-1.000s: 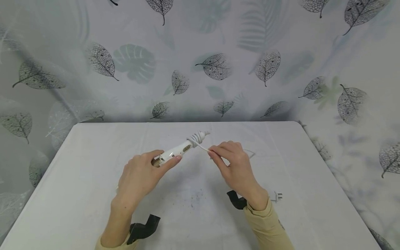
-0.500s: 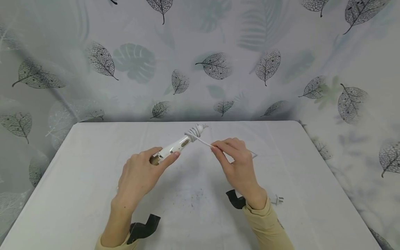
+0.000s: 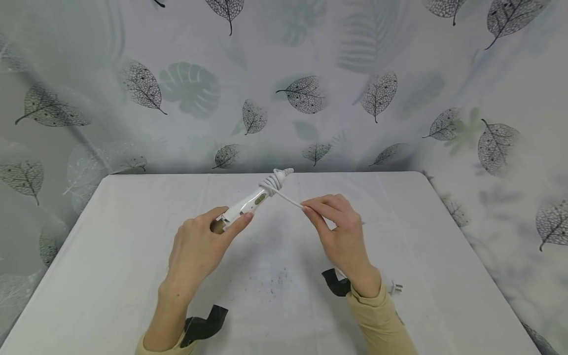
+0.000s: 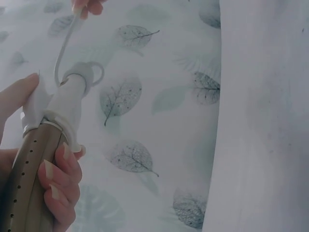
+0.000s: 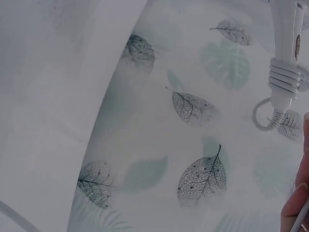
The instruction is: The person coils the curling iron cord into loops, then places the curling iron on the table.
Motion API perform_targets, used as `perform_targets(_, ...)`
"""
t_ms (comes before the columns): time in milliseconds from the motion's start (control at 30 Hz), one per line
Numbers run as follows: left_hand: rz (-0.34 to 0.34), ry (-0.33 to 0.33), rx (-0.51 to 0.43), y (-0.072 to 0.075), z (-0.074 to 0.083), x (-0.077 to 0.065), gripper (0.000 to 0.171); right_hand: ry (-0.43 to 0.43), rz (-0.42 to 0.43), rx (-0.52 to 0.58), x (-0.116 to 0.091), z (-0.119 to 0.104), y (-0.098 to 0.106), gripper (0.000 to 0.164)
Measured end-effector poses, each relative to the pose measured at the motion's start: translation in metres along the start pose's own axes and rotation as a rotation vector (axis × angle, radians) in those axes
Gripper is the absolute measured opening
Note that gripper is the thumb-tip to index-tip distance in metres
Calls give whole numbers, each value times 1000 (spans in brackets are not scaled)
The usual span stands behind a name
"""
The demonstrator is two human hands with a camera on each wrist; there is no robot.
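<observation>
My left hand [image 3: 195, 251] grips a curling iron [image 3: 245, 207] around its gold barrel [image 4: 30, 179], which has a row of small holes. The thumb lies along the white clamp side. The white handle [image 5: 287, 36] points up and away to the right. Several turns of white power cord [image 5: 284, 79] wrap tightly round the handle's end, beside a small loop. My right hand [image 3: 340, 231] pinches the cord [image 3: 289, 199] between thumb and fingertips, drawn fairly straight from the coils. The barrel's far end is outside the left wrist view.
A two-pin plug [image 3: 397, 287] lies on the white-covered table [image 3: 443, 315], right of my right wrist. Black straps [image 3: 206, 323] stick out at both wrists. Behind the table's back edge hangs a leaf-patterned curtain [image 3: 266, 59].
The curling iron's handle end has risen and shifted slightly left. My right hand has moved a little right and up with the cord, and a longer stretch shows between hand and coils.
</observation>
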State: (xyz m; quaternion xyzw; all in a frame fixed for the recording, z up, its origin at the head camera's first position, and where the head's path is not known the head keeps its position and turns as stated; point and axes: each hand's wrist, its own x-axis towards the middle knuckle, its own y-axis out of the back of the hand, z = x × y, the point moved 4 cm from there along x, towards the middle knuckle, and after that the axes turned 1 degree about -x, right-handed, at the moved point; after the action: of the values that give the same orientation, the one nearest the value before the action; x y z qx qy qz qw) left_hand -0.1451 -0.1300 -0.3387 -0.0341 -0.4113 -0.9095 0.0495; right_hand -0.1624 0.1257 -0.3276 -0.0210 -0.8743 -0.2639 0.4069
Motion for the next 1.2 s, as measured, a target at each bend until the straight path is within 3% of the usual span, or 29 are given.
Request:
perform_targets(300,47,-45,-34,2,2,-2,59,8,-117,29,-2,1,-1,13)
perform_targets(567,88,-106,-32,1,4,-2,48,63,-168,10,-5,3,-6,16)
perform_targets(900,89,-141,-70,1,6,-3,41,34,-206,-3,-5,6,-9,16)
perform_targets(1200,79,-177,-117,1,7,-3,38,24,-262,6,-5,7,-9,27)
